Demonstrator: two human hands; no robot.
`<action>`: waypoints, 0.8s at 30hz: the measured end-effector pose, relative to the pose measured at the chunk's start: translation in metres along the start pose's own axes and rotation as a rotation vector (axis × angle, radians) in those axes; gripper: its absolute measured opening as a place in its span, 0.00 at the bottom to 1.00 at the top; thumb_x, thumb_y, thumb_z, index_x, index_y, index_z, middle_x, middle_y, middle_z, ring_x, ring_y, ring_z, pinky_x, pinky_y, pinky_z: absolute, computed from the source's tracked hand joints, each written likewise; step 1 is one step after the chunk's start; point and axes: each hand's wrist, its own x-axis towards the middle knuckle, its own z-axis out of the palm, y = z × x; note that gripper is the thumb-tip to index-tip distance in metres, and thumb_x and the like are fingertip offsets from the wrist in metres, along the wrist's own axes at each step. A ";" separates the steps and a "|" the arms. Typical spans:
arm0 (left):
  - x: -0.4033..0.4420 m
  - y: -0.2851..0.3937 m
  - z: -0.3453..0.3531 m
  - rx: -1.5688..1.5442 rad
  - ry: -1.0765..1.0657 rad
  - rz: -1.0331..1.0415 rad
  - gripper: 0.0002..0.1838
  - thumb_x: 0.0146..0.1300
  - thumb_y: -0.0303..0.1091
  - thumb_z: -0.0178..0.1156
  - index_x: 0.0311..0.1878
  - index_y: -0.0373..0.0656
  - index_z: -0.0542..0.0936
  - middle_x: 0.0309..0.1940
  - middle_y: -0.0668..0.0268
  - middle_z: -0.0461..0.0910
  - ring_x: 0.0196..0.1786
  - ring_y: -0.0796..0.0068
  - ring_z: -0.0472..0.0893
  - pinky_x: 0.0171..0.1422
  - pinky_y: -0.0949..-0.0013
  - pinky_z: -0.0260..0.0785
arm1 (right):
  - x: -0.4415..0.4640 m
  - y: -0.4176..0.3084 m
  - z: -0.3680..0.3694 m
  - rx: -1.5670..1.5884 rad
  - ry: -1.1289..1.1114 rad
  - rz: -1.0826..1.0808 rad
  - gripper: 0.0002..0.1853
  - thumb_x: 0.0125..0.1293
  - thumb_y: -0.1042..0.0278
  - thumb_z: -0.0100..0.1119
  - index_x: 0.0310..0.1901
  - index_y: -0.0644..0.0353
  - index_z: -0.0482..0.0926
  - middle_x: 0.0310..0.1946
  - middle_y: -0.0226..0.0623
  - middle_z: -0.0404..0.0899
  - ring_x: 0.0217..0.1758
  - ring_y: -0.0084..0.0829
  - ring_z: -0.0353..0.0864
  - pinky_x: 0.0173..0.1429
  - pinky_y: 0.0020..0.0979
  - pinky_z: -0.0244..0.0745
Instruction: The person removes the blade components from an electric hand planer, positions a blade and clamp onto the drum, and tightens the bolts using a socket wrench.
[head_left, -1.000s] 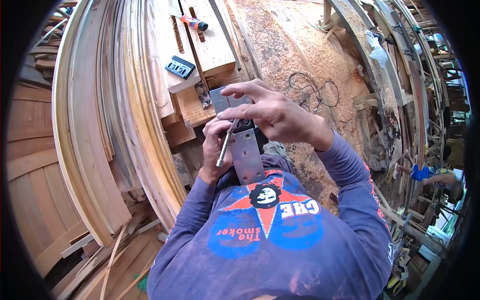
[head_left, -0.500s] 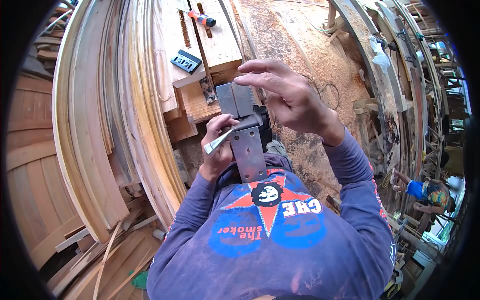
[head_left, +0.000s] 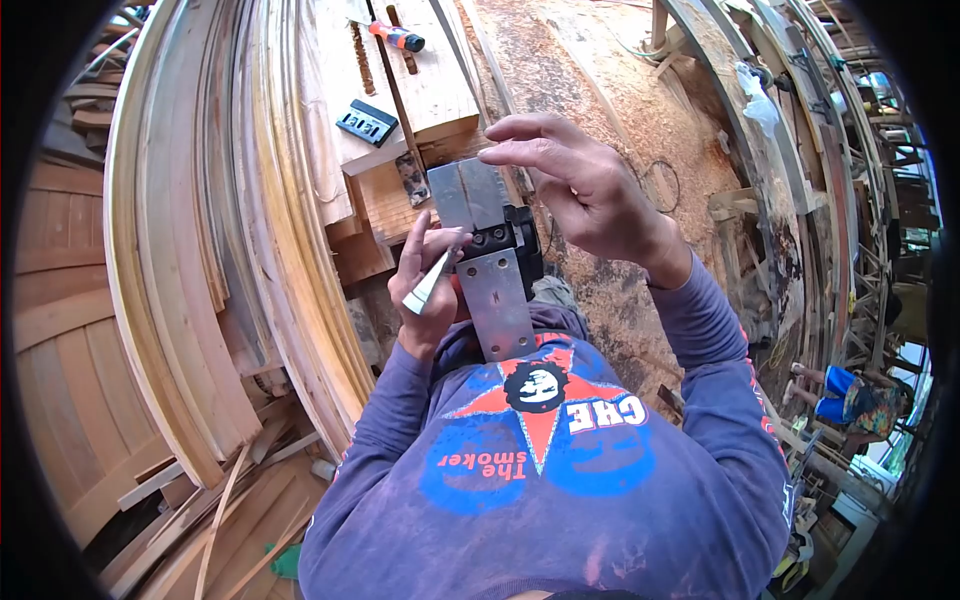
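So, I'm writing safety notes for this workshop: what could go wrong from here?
The left hand has fingertips beside the dark bolted gap between the metal plates, so they might get nicked if a sharp edge sits there. With one finger raised, its grip on the silver tool may be loose, and the tool could drop and get lost among the wood shavings.

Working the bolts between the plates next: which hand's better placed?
Left hand, likely: it holds the metal tool close to the bolts; the right hand looks empty, raised near the far plate.
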 end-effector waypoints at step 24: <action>-0.003 -0.009 0.004 0.055 -0.047 0.175 0.07 0.67 0.14 0.67 0.43 0.36 0.82 0.47 0.55 0.88 0.53 0.58 0.88 0.62 0.61 0.79 | -0.002 0.003 0.006 -0.106 -0.059 -0.123 0.24 0.66 0.84 0.57 0.62 0.55 0.85 0.64 0.44 0.81 0.69 0.44 0.80 0.71 0.44 0.80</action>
